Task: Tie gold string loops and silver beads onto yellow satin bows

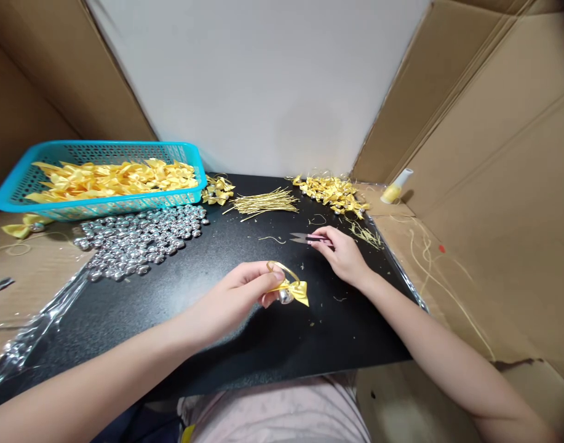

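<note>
Pinched in my left hand is a yellow ribbon bow, with a small silver bell at its middle and a loop of gold cord above it. My fingers cover one side of the bow. To the right and farther back, my right hand is closed on thread snips with pinkish handles; their pointed blades face left, over the black table. A short cut piece of gold cord lies just left of the blade tips.
A blue basket of yellow bows stands back left, behind a spread of silver bells. Gold cord lengths lie at the back middle. Bows with bells and cord scraps lie right, near a thread spool. Cardboard walls surround the table.
</note>
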The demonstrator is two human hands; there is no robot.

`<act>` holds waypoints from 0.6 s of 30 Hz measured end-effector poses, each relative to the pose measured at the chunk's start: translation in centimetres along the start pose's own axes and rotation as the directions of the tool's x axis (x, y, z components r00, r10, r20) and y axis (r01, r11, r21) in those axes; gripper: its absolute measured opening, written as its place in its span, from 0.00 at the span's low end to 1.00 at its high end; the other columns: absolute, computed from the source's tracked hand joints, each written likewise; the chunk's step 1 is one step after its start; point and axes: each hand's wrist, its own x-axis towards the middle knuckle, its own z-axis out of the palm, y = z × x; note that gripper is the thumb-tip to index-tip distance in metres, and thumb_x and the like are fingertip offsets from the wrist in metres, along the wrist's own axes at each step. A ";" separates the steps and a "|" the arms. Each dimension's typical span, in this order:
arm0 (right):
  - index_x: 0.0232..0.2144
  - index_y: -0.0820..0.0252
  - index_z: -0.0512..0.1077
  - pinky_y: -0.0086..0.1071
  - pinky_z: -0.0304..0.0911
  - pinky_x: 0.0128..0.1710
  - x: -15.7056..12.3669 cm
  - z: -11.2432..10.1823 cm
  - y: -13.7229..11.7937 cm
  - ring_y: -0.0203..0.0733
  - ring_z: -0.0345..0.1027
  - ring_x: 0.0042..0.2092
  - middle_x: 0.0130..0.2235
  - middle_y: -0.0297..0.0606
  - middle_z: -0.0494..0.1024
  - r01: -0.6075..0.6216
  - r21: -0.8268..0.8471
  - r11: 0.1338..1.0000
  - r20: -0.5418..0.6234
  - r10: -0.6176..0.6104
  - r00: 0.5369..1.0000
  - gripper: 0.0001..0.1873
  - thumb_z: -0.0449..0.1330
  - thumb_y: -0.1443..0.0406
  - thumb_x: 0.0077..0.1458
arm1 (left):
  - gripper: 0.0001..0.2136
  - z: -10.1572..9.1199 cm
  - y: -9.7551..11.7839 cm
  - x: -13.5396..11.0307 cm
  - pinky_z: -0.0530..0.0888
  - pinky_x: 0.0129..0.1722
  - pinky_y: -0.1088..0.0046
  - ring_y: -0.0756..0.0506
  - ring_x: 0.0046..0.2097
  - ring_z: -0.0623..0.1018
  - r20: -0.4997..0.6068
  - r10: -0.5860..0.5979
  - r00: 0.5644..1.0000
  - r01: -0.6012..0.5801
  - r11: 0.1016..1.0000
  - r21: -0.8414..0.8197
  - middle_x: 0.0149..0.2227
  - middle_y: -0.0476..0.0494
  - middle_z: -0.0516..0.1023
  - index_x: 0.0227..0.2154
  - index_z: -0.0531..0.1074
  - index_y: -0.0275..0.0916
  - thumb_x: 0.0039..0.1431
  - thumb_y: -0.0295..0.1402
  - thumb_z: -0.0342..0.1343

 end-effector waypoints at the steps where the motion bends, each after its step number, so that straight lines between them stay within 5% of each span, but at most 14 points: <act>1: 0.36 0.59 0.70 0.33 0.61 0.36 0.1 0.1 0.6 0.41 0.69 0.36 0.37 0.39 0.76 -0.025 -0.094 0.995 -0.006 0.025 1.000 0.11 0.56 0.57 0.60 | 0.16 0.0 0.0 0.0 0.66 0.28 0.74 0.50 0.26 0.66 -0.016 0.000 1.000 0.001 1.000 0.005 0.22 0.49 0.67 0.17 0.65 0.39 0.57 0.39 0.49; 7: 0.34 0.58 0.72 0.38 0.57 0.40 0.4 0.3 2.0 0.47 0.68 0.40 0.37 0.40 0.76 -0.107 -0.435 0.894 -0.070 0.085 0.994 0.09 0.57 0.59 0.59 | 0.16 0.0 0.4 -0.3 0.65 0.28 0.75 0.51 0.26 0.66 -0.066 0.001 0.998 0.001 0.999 0.043 0.20 0.51 0.67 0.17 0.66 0.38 0.58 0.39 0.49; 18: 0.35 0.52 0.79 0.38 0.53 0.39 0.3 0.6 2.8 0.46 0.64 0.42 0.37 0.39 0.74 -0.210 -0.482 0.851 -0.147 0.157 0.977 0.14 0.58 0.53 0.58 | 0.16 0.2 0.8 -0.8 0.63 0.27 0.76 0.51 0.26 0.65 -0.078 0.074 0.994 -0.067 0.993 0.093 0.21 0.52 0.64 0.18 0.63 0.38 0.60 0.39 0.48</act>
